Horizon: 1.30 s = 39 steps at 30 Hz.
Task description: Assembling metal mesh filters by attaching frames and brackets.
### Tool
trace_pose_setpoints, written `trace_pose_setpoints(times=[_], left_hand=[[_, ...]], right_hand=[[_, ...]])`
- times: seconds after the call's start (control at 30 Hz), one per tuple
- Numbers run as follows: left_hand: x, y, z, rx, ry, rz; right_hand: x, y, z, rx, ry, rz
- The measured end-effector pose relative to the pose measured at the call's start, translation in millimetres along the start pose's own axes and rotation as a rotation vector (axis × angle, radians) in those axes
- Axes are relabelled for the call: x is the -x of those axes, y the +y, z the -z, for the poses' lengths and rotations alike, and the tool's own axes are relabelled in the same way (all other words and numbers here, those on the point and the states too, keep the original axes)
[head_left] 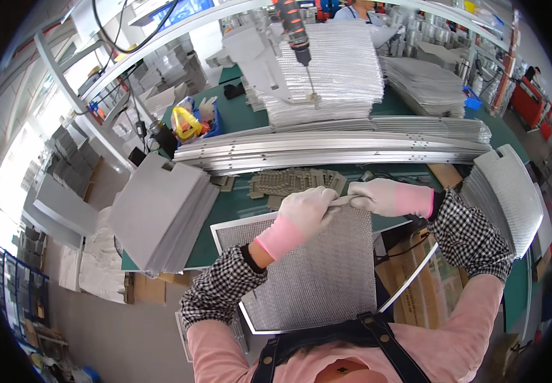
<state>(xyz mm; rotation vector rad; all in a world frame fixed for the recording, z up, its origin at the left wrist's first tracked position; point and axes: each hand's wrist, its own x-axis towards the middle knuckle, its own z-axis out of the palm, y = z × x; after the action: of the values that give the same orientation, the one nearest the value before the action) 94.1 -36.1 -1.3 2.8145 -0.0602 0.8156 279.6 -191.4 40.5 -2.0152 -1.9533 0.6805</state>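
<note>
A rectangular metal mesh filter panel (317, 274) with a light frame lies in front of me, reaching from the green bench to my chest. Both hands wear white gloves with pink cuffs. My left hand (304, 210) is closed on a small pale strip-like part (343, 200) at the panel's far edge. From the right, my right hand (387, 196) grips the other end of the same part. What exactly the part is stays unclear, as the fingers hide most of it.
Long metal rails (327, 150) lie across the green bench (237, 204). Behind them stands a tall stack of mesh sheets (333, 76) under a hanging power screwdriver (295, 32). Flat grey panels (161, 210) are stacked at left, curved mesh panels (508, 191) at right, small brackets (288, 182) nearby.
</note>
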Motion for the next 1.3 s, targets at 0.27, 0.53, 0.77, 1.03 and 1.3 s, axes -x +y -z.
trace_pose_setpoints(times=[0.27,0.53,0.77,1.03,1.3], left_hand=[[-56,12,37,0.525,-0.611,0.187],[-23,22,22,0.221,-0.562,0.182],[86,-55,54,0.402,-0.236,0.72],[81,-21,136,0.422,0.386,0.695],[101,-36,68,0.427,0.841,0.719]], right_hand=[[28,8,8,-0.127,-0.086,0.033],[15,-3,-7,0.122,0.039,-0.057],[104,-18,-105,-0.061,-0.51,-0.12],[53,-18,-151,-0.993,0.876,-0.187],[36,-18,-34,-0.893,1.3,0.259]])
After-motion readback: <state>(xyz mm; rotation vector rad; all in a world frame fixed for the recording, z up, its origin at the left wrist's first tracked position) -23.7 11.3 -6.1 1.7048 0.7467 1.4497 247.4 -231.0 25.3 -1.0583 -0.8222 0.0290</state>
